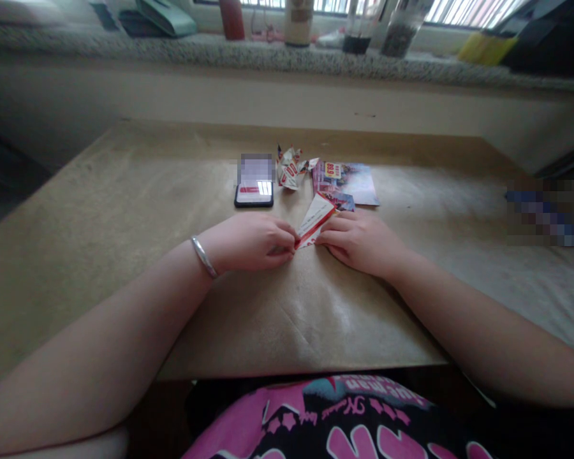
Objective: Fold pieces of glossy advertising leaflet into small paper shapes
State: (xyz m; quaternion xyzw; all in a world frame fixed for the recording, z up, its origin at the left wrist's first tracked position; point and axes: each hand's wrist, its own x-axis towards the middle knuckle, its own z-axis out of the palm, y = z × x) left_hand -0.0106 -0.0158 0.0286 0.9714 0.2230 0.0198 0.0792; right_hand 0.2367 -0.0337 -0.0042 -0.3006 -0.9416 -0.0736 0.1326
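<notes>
A folded piece of printed paper (pixel 316 218), white with a red stripe and tapering to a point, lies on the table between both hands. My left hand (pixel 263 241), with a silver bangle at the wrist, pinches its near left corner. On the right edge, the fingers of my right hand (pixel 356 239) are closed together on the same paper. Just beyond sits a crumpled folded paper piece (pixel 289 171) in white and red. A glossy printed leaflet (pixel 358 182) lies flat behind my right hand, partly covered by the folded paper.
A phone (pixel 254 194) with a lit screen lies beyond my left hand. The table (pixel 124 210) has a pale brown cover. Bottles and jars, among them a red bottle (pixel 231 19), stand on the granite sill (pixel 182 54). A blurred bluish item (pixel 550 217) is at the far right.
</notes>
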